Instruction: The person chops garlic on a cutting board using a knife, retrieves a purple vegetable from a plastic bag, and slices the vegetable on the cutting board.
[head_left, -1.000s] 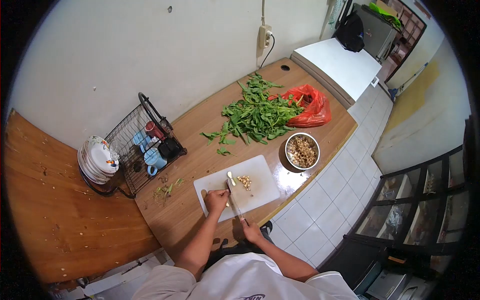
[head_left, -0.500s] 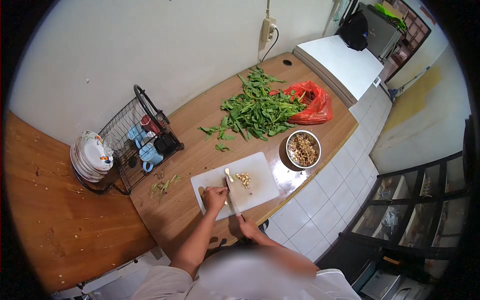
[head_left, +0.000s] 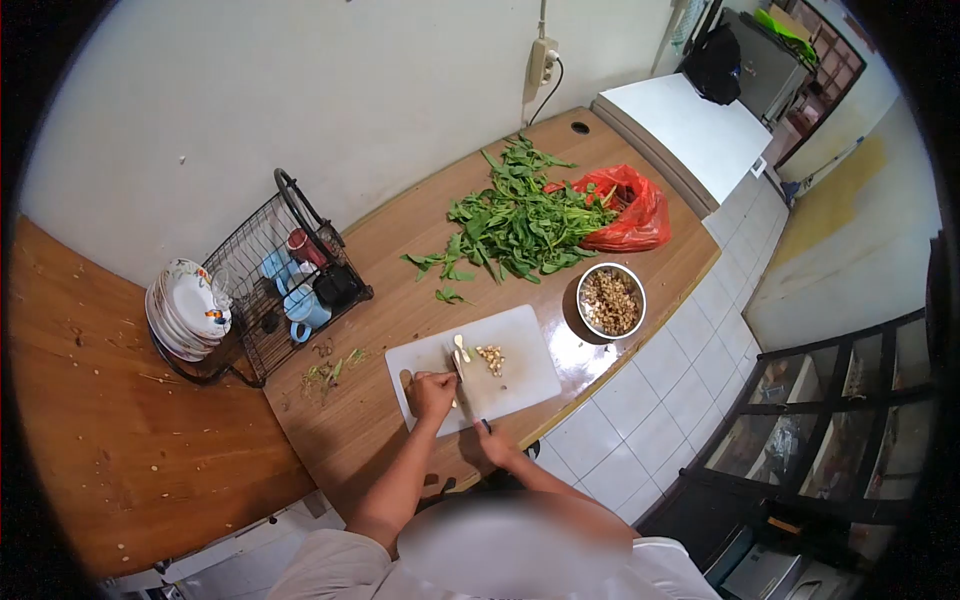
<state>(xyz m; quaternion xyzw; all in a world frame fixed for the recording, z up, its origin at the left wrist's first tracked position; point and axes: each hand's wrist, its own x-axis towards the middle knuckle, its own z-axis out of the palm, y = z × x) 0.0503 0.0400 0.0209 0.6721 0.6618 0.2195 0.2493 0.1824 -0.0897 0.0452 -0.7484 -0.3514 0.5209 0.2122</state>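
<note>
A white cutting board (head_left: 530,372) lies near the table's front edge. On it my left hand (head_left: 433,396) is closed, fingers bunched beside the knife; what they hold is hidden. My right hand (head_left: 495,445) grips the dark handle of the knife (head_left: 469,398), whose blade lies across the board close to my left fingertips. Just past the blade tip is a pale, elongated piece of food (head_left: 459,341). Small pale chopped pieces (head_left: 491,358) form a loose pile right of the blade.
Leafy greens (head_left: 515,225) spread behind the board, partly in a red plastic bag (head_left: 640,215). A metal bowl (head_left: 611,301) of brown chopped pieces stands right. At left are a wire rack (head_left: 262,300) with cups, stacked plates (head_left: 185,310) and green scraps (head_left: 335,373).
The knife blade has shifted slightly and looks more tilted, showing more of its flat side. Both hands stay in nearly the same places; the whole view has moved a little.
</note>
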